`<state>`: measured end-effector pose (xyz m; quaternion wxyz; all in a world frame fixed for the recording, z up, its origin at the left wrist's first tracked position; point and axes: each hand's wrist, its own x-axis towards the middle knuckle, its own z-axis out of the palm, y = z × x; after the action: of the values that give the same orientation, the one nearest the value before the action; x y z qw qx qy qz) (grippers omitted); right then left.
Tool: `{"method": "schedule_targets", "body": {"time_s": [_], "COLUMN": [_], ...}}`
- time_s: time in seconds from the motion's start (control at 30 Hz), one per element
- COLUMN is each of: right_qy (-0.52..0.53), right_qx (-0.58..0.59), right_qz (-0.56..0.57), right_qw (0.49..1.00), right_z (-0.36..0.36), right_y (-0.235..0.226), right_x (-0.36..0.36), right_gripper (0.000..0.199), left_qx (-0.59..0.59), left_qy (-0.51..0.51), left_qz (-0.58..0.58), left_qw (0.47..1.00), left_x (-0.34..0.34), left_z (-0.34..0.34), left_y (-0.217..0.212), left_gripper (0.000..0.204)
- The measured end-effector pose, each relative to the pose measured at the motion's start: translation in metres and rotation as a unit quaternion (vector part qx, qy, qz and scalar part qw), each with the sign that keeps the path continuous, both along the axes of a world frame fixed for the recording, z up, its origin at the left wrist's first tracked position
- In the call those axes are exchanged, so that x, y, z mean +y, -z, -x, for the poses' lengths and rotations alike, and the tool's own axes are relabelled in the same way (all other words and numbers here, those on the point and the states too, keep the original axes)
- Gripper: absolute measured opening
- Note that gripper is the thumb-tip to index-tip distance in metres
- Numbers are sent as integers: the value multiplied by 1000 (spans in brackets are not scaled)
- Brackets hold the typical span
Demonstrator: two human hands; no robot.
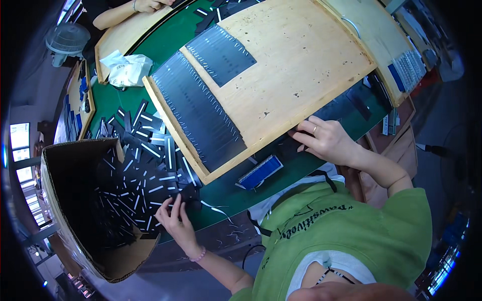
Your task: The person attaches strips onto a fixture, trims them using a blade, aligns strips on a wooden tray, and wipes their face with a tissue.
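Resting its fingertips at the edge of a spill of white-striped black strips [169,153], the left hand [178,223] has its fingers parted and gently bent, a pink beaded bracelet [198,255] at the wrist! Whether a strip is pinched there, I cannot tell. Just left of that grip gapes a cardboard box [123,258], its mouth toward the hand, more strips tumbled inside; beyond the fingers, the spill runs out over the green tabletop [170,37]. Across to the right hand [326,140], ring on one finger: fingers curled close together, narrow, right at the near rim of the wooden tray [301,50], and what the tips hold, if anything, cannot be told. Beyond and left of that hand, inside the tray, lie dark flat pieces: one long row [196,110] along the tray's end, one shorter row [221,55] beside it. And between the two hands, near the rim, a blue block [259,172]! Thin white ribbons [216,206] curl just right of the left hand.
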<state>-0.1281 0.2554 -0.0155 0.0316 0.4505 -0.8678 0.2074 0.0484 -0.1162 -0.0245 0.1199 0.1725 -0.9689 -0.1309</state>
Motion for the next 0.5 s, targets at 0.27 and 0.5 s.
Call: {"method": "schedule_targets", "body": {"time_s": [0.27,0.5], "right_qy": [17,-168], "right_qx": [-33,70], "right_qz": [186,228], "right_qw": [982,956], "right_z": [-6,-26], "right_y": [-1,-30], "right_x": [-6,-63], "right_gripper": [39,29], "left_qx": [361,70], "left_qy": [-119,-55], "left_qz": [-376,-570], "left_qw": [845,817], "left_x": [47,139], "left_z": [10,45], "left_y": [-27,-46], "left_gripper": [9,16]}}
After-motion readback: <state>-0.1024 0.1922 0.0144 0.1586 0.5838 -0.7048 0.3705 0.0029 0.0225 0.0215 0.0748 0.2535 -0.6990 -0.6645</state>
